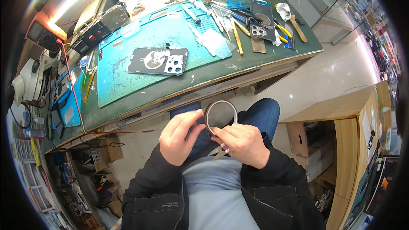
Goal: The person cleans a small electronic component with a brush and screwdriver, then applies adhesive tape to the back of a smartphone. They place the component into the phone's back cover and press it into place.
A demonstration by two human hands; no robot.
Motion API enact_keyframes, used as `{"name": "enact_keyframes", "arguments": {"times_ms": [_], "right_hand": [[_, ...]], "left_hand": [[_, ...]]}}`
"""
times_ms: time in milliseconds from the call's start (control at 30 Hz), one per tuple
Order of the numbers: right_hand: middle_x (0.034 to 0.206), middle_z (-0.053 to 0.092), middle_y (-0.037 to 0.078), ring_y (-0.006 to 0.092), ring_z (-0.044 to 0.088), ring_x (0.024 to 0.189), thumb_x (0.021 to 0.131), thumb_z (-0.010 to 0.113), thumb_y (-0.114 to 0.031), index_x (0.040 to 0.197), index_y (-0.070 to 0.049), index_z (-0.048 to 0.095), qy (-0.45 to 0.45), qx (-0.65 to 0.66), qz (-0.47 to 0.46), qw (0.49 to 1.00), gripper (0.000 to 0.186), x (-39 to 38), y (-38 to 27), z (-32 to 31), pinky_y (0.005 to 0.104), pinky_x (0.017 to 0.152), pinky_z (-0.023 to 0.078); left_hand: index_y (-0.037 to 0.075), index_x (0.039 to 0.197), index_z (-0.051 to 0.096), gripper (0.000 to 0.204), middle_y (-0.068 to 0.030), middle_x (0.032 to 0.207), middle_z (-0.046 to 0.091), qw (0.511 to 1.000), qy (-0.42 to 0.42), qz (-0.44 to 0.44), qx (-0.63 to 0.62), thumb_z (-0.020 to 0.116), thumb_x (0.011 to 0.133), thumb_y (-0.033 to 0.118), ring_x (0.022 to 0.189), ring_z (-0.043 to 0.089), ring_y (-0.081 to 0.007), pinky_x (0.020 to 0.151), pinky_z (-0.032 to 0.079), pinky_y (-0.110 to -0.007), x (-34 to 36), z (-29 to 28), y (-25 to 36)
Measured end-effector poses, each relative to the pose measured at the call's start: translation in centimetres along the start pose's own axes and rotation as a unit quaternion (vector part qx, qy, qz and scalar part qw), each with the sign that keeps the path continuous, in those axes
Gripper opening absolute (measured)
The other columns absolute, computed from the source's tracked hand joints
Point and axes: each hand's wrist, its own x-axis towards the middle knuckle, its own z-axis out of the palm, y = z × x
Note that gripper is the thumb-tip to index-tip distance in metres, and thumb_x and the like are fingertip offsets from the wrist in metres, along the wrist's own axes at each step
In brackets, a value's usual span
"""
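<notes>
Above my lap, my right hand (243, 143) grips a roll of dark brown tape (235, 113) by its lower edge, the ring tilted upright. A small pointed metal tool (220, 152) pokes out beneath the same hand; its handle is hidden, and it may be scissors. My left hand (177, 135) is at the roll's left side. Its fingertips are at the tape's outer edge, with a gap between thumb and forefinger. Whether they touch the tape I cannot tell. Ahead on the bench, a dark phone back panel (157, 61) with a square camera block lies on a turquoise mat (117, 83).
The green bench (204, 75) crosses in front of me. Tweezers, a yellow-handled tool (237, 36) and another phone back (262, 19) crowd its right side. An orange multimeter (44, 32) and a red cable (70, 76) are at left. A wooden cabinet (347, 157) stands right.
</notes>
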Motion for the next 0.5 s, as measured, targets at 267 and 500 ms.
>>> {"name": "enact_keyframes", "arguments": {"times_ms": [267, 500], "right_hand": [[0.077, 0.062, 0.001, 0.0169, 0.065, 0.069, 0.093, 0.073, -0.023, 0.11, -0.004, 0.073, -0.024, -0.054, -0.009, 0.998, 0.026, 0.0, -0.4, 0.4, 0.0316, 0.061, 0.053], [0.073, 0.06, 0.0, 0.017, 0.063, 0.064, 0.085, 0.081, -0.02, 0.116, -0.005, 0.072, -0.015, -0.06, -0.012, 0.998, 0.035, -0.2, -0.5, 1.4, 0.0318, 0.058, 0.051]], "left_hand": [[-0.002, 0.132, 0.066, 0.049, -0.0143, 0.103, 0.08, 0.999, 0.024, 0.012, 0.028, 0.079, 0.086, -0.01, 0.094, 0.079, -0.022, 0.085, 0.063, -0.031, -0.6, 0.7, -0.6], [-0.004, 0.141, 0.057, 0.06, -0.0153, 0.1, 0.079, 0.999, 0.037, 0.034, 0.002, 0.077, 0.085, -0.014, 0.091, 0.079, -0.0208, 0.083, 0.064, -0.031, -1.1, 1.7, -1.7]]}}
